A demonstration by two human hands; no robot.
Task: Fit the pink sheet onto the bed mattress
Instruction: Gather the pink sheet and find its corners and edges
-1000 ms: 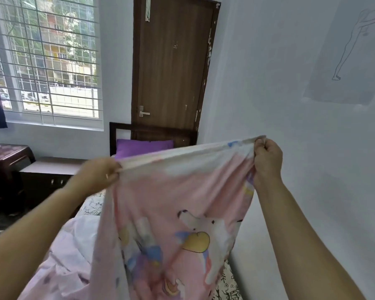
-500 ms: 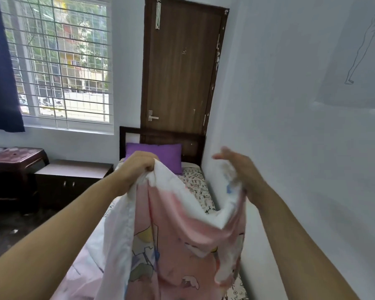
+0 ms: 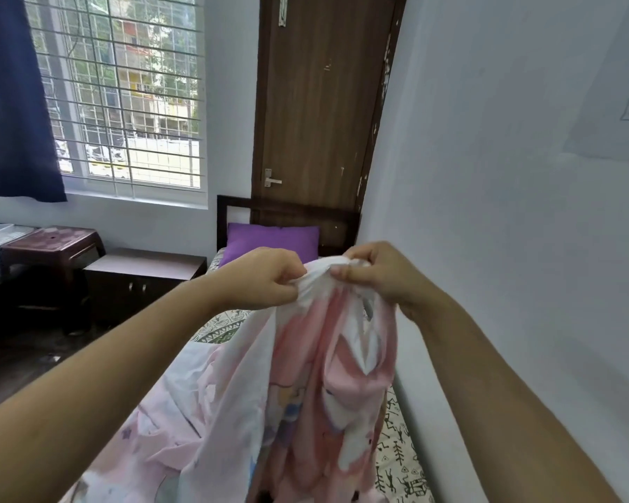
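Note:
The pink sheet, printed with cartoon figures, hangs bunched in front of me, and its lower part lies heaped over the near end of the bed. My left hand and my right hand pinch its white top edge, almost touching each other at chest height. The mattress wears a white cover with black and green patterns, visible on the right and just below my left wrist. A purple pillow leans against the dark headboard.
The bed runs along a white wall on the right. A brown door stands behind the headboard. Left of the bed are a low dark cabinet, a maroon plastic stool, a barred window and a blue curtain.
A second ago my hands held the sheet's edge stretched wide apart. They have come together at the middle, so the sheet hangs folded and bunched, and my view has shifted right.

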